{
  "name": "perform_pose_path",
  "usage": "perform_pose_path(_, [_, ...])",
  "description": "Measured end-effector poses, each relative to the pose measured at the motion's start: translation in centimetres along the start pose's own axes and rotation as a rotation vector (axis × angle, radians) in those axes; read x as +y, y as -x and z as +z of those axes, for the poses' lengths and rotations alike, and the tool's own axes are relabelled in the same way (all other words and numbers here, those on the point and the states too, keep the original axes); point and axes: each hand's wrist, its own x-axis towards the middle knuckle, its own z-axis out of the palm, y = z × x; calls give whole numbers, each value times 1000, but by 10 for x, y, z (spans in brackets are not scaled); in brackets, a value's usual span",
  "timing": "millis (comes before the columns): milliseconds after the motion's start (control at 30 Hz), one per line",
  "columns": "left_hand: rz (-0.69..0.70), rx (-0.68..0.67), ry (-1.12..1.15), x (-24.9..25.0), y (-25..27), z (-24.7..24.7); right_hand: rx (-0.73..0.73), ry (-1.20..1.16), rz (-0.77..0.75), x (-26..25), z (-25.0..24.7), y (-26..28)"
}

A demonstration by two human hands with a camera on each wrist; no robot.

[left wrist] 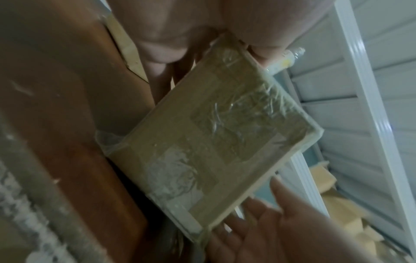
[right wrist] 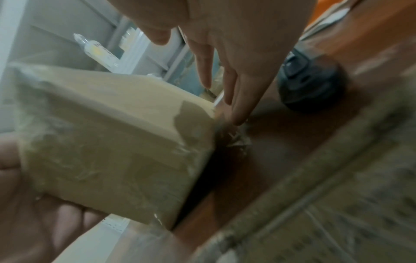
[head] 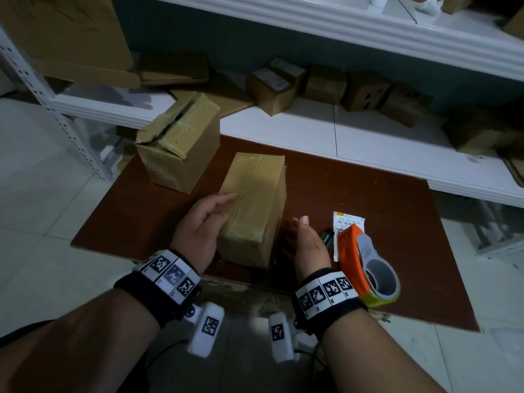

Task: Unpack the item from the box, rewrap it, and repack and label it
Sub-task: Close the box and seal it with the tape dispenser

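Observation:
A cardboard box [head: 252,205] wrapped in clear tape lies on the brown board [head: 368,194], its long side pointing away from me. My left hand [head: 211,214] presses against its near left edge with straight fingers, the thumb at the top edge. In the left wrist view the box [left wrist: 213,142] fills the middle. My right hand [head: 303,236] is open, palm towards the box's right side, fingers straight and close to it; I cannot tell whether they touch. A white shipping label [head: 347,222] lies to the right.
An opened cardboard box [head: 178,146] stands at the board's back left. An orange tape dispenser [head: 365,265] and a small black object [head: 327,236] lie right of my right hand. White shelves [head: 368,137] with several cartons run behind. Tiled floor surrounds the board.

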Motion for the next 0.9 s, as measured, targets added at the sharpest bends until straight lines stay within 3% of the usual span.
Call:
perform_pose_path(200, [-46,71,-7,7,-2,-5,-4,-99,118,0,4,-9])
perform_pose_path(400, [-32,112,-84,5,-6,-12,28,-141,12,2,1,-12])
perform_pose_path(500, [-93,76,-18,3,-5,-10,24,-192,-82,-1,-4,-8])
perform_pose_path(667, [-237,-56,-114,-4,1,-4,17,-208,-151,-6,-9,-5])
perform_pose_path(767, [-260,-130,-130,-8,1,0,15,-190,-170,-7,-11,-4])
perform_pose_path(900, [-262,-122,-139,-11,-3,1,0,-178,-201,-7,-12,-1])
